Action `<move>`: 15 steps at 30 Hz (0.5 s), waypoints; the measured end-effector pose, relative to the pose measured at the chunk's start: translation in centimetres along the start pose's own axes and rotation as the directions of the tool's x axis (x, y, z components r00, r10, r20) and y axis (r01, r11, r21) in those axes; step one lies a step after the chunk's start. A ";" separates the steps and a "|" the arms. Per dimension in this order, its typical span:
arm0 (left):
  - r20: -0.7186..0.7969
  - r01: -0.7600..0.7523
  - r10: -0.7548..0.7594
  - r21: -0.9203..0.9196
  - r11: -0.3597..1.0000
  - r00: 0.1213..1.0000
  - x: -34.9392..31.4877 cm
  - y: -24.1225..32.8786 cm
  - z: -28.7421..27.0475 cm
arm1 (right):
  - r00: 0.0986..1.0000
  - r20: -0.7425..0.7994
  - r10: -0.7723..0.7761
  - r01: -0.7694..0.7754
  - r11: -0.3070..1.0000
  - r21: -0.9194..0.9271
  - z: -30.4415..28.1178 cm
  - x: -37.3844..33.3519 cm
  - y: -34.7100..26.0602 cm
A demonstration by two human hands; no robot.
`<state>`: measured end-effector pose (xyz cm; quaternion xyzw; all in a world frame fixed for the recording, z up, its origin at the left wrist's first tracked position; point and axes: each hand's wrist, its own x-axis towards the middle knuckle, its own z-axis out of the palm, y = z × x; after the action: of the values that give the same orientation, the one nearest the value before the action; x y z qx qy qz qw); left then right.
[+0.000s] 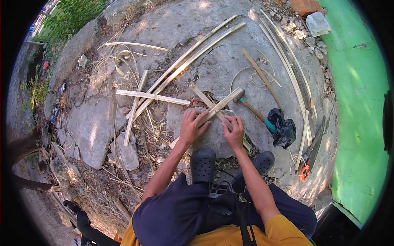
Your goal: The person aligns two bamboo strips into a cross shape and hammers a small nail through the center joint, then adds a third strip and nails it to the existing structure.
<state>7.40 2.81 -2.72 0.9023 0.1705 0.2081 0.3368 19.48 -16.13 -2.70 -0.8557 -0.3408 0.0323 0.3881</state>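
Observation:
Two pale wooden slats lie crossed in an X over a flat stone (217, 147) in front of my feet. My left hand (193, 128) grips the slat (226, 101) that rises to the right, its fingers closed round it below the crossing. On the other slat (200, 94), which slopes down to the right, my right hand (233, 130) has its fingers bent and closed below the crossing. A hammer (255, 110) with a wood and teal handle lies just right of the slats, its head near the upper end of one. How the slats are joined cannot be made out.
Another crossed slat pair (154, 97) lies left, over two long strips (193, 57). A black plastic bag (283, 129) touches the hammer's handle. Farther right are long strips (287, 65) and an orange-handled saw (304, 172), beside a green wall (357, 102). Loose shavings (115, 67) lie far left.

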 end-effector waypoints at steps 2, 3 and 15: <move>0.015 0.011 -0.011 -0.015 1.000 1.000 -0.1 -0.3 0.1 | 1.000 -0.001 0.003 -0.003 1.000 0.007 0.1 0.1 0.0; 0.008 0.001 -0.001 -0.015 1.000 1.000 -0.1 -0.3 0.1 | 1.000 0.003 0.002 -0.002 1.000 0.004 0.1 0.1 0.0; 0.020 -0.032 0.032 0.038 0.999 0.999 -0.3 -0.4 0.5 | 0.998 0.037 0.047 -0.048 0.999 0.010 0.0 0.0 0.0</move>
<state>7.32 2.66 -3.39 0.9132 0.1568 0.2016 0.3176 19.49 -16.08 -2.66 -0.8608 -0.3273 0.0591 0.3853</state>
